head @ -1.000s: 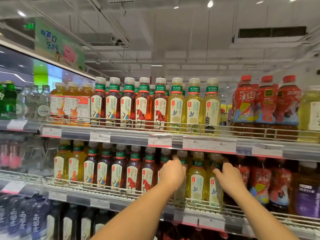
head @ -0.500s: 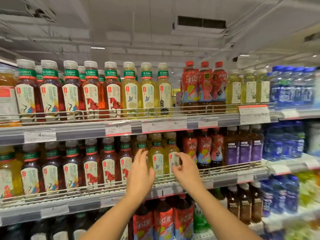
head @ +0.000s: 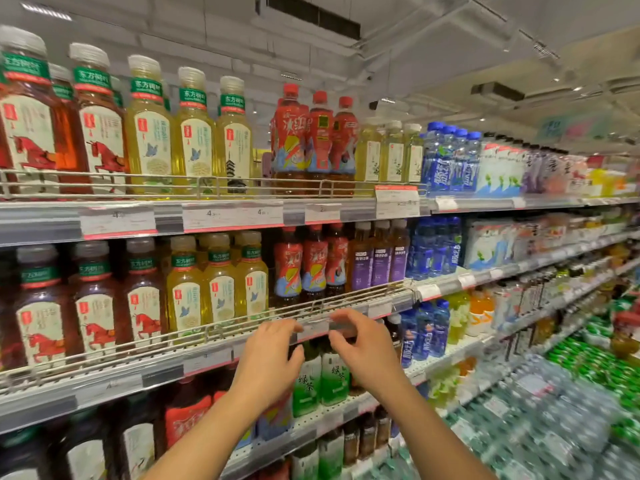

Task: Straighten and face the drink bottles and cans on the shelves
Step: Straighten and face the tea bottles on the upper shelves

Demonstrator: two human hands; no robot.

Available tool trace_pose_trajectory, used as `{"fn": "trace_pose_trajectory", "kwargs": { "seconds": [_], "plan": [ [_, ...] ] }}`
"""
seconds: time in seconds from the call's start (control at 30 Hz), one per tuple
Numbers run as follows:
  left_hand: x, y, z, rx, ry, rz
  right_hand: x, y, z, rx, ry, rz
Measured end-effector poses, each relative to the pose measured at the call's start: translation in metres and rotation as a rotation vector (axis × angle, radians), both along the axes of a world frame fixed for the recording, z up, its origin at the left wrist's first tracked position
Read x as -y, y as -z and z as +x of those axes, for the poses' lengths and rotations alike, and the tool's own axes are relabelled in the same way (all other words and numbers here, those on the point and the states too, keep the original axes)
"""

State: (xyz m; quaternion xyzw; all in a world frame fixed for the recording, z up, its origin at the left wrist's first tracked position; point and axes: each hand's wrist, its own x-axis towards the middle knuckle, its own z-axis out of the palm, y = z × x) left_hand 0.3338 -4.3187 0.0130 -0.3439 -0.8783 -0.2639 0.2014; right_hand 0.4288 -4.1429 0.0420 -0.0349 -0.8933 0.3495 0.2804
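Note:
My left hand and my right hand hover side by side in front of the middle shelf's price rail, fingers spread, holding nothing. Just above them stand three red iced-tea bottles behind the wire fence. To their left are three yellow-green tea bottles, then dark red tea bottles with horse labels. Purple-labelled bottles stand to the right. Below my hands, green tea bottles sit on the lower shelf, partly hidden by my fingers.
The top shelf carries matching rows of tea bottles and red bottles. Blue water bottles and further drinks run off to the right. Wire fences edge each shelf. Packed goods fill the lower right.
The view has swung right along the shelves. Both hands have left the yellow-green bottles and moved right and down to the price rail under the red bottles.

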Motion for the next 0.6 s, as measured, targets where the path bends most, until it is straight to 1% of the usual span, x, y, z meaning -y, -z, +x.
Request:
{"fn": "trace_pose_trajectory", "kwargs": {
  "seconds": [0.1, 0.17, 0.23, 0.33, 0.4, 0.5, 0.6],
  "plan": [
    [-0.02, -0.007, 0.009, 0.1, 0.054, -0.152, -0.031, 0.008, 0.033, 0.008, 0.058, -0.06],
    [-0.033, -0.008, 0.017, 0.165, 0.068, -0.217, -0.053, 0.025, 0.055, 0.032, 0.105, -0.053],
    [-0.048, -0.002, 0.027, 0.205, 0.06, -0.233, -0.076, 0.044, 0.071, 0.086, 0.123, -0.01],
    [-0.078, 0.013, 0.044, 0.258, 0.063, -0.27, -0.114, 0.068, 0.084, 0.219, 0.049, 0.102],
    [-0.103, 0.021, 0.053, 0.275, 0.051, -0.32, -0.145, 0.073, 0.09, 0.277, 0.016, 0.134],
    [-0.141, 0.019, 0.06, 0.285, 0.002, -0.372, -0.193, 0.074, 0.095, 0.301, -0.009, 0.131],
    [-0.179, -0.005, 0.057, 0.179, -0.047, -0.35, -0.237, 0.071, 0.094, 0.296, -0.019, 0.142]
  ]
}}
